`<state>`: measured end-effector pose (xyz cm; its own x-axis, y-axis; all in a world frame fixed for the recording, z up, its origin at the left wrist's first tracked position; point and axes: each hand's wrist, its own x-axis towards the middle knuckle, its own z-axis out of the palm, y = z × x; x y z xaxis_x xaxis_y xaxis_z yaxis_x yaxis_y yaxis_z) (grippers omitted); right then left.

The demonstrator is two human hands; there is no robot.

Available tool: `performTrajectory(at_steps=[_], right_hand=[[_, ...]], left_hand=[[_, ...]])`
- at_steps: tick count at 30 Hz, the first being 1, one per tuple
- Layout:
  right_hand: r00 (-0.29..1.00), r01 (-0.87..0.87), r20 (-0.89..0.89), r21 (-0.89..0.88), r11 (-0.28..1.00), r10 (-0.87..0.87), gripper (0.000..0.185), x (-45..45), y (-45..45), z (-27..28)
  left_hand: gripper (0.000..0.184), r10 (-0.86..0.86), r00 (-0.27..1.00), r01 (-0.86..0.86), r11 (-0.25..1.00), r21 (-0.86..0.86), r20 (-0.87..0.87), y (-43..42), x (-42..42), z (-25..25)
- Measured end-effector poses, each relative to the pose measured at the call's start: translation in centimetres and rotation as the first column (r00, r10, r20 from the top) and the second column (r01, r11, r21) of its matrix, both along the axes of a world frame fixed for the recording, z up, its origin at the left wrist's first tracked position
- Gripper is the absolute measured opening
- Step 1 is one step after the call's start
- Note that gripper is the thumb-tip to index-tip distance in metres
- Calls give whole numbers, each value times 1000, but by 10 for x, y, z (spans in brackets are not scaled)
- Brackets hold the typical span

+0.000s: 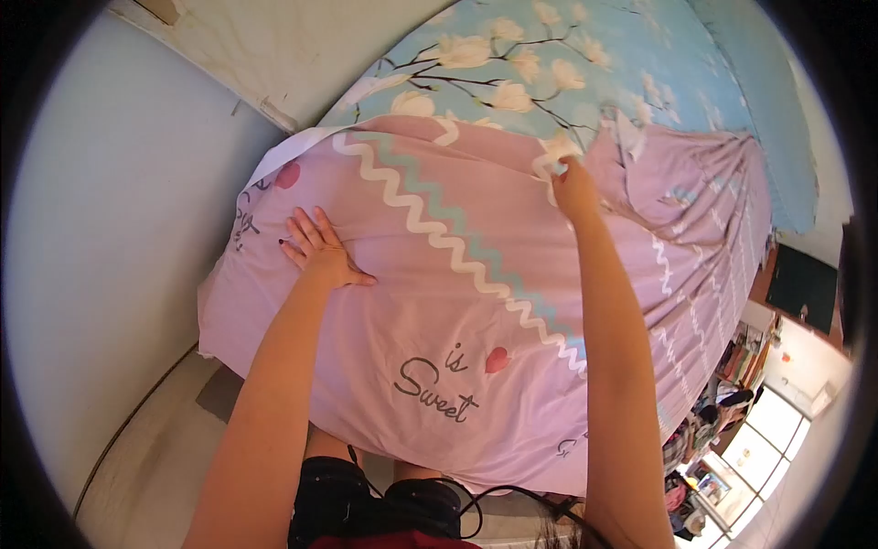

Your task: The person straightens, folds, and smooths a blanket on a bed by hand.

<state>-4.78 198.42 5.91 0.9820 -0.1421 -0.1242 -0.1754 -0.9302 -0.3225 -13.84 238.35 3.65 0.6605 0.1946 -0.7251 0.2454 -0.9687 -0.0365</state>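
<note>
A pink bedsheet (412, 311) with zigzag stripes and the words "is Sweet" is spread over the near part of a bed. My left hand (326, 254) lies flat on it at the left, fingers spread. Farther off to the right, my right hand (576, 189) is closed on the sheet's far edge, where a fold shows its pale underside. Past that edge lies the blue floral mattress cover (512, 69) with white blossoms. On the right the sheet is bunched in wrinkles.
A pale wall (101, 183) runs along the left, with a dark cable (128, 430) near its foot. A wooden board (233, 55) stands at the bed's upper left. Piled clothes (704, 416), a dark green cabinet panel (801, 285) and a bright window (768, 439) are at the right.
</note>
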Motion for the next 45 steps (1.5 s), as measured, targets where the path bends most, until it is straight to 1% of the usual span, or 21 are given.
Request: performTrajectory(at_steps=[4, 6, 7, 8, 9, 11, 15, 16, 19, 20, 22, 24, 26, 27, 29, 37, 39, 41, 43, 44, 45], right_hand=[[997, 7, -70, -84, 996, -13, 28, 63, 7, -34], [700, 135, -707, -14, 991, -105, 28, 79, 4, -43], [700, 127, -707, -9, 992, -96, 28, 95, -5, -52], [922, 24, -384, -99, 995, -60, 28, 118, -15, -61], [999, -45, -10, -217, 975, 43, 29, 137, -20, -68], [923, 121, 376, -79, 989, -83, 28, 202, 19, -3], [791, 17, 589, 249, 968, -166, 33, 296, 83, 84], [871, -91, 464, 479, 873, -164, 43, 305, 94, 91], [948, -192, 308, 338, 921, 85, 45, 315, 114, 59], [956, -192, 236, 59, 980, 173, 50, 329, 108, 22], [937, -277, 221, -4, 961, 271, 60, 311, 129, -23], [928, -365, 162, 215, 906, 336, 65, 250, 180, -26], [875, -478, 1, 151, 865, 483, 68, 216, 208, -35], [816, -574, -21, 84, 815, 577, 68, 205, 218, -40], [817, -576, -14, -26, 817, 576, 68, 189, 232, -56], [862, -499, -79, -311, 809, 501, 73, 186, 254, -69], [814, -546, -49, -406, 733, 579, 72, 174, 262, -74], [746, -579, -4, -496, 647, 666, 71, 154, 273, -81], [674, -708, 79, -214, 673, 735, 69, 121, 275, -82], [699, -695, 51, -189, 694, 713, 67, 121, 280, -80], [701, -691, 61, -187, 698, 710, 67, 124, 284, -83]], left_hand=[[159, 15, 999, -17, 998, -53, -37, 10, 6, -12], [160, 16, 997, -19, 999, -39, -77, 13, 8, -11], [159, 15, 996, -18, 999, -32, -84, 14, 10, -12], [159, 16, 996, -19, 999, -31, -93, 12, 10, -12], [159, 34, 995, -37, 999, -35, -97, 11, 5, -14], [157, 75, 989, -52, 983, -178, 128, 20, -7, -15], [131, 145, 905, 3, 938, -346, 400, 39, -22, -14], [106, 149, 805, 90, 926, -367, 574, 46, -19, -13], [64, 173, 629, 140, 934, -329, 758, 64, 7, 0], [47, 172, 563, 113, 953, -281, 808, 72, 24, -1], [46, 161, 580, 76, 965, -249, 799, 92, 48, -8], [45, 158, 597, 39, 974, -225, 787, 105, 58, -13], [54, 543, 697, -209, 779, -591, 469, 111, 57, -18], [54, 541, 702, -214, 781, -587, 463, 104, 46, -22], [66, 21, 739, 44, 996, -79, 673, 78, 11, -25], [68, 134, 812, -26, 981, -194, 569, 95, -11, -3], [63, 659, 584, -445, 749, -491, 474, 138, -15, 0], [63, 529, 547, -609, 783, -126, 649, 212, -68, -32], [66, 660, 476, -843, 530, 90, 581, 270, -131, -56], [66, 654, 475, -843, 530, 92, 589, 275, -137, -48], [63, 881, 156, -965, 233, -124, 447, 278, -142, -41]])
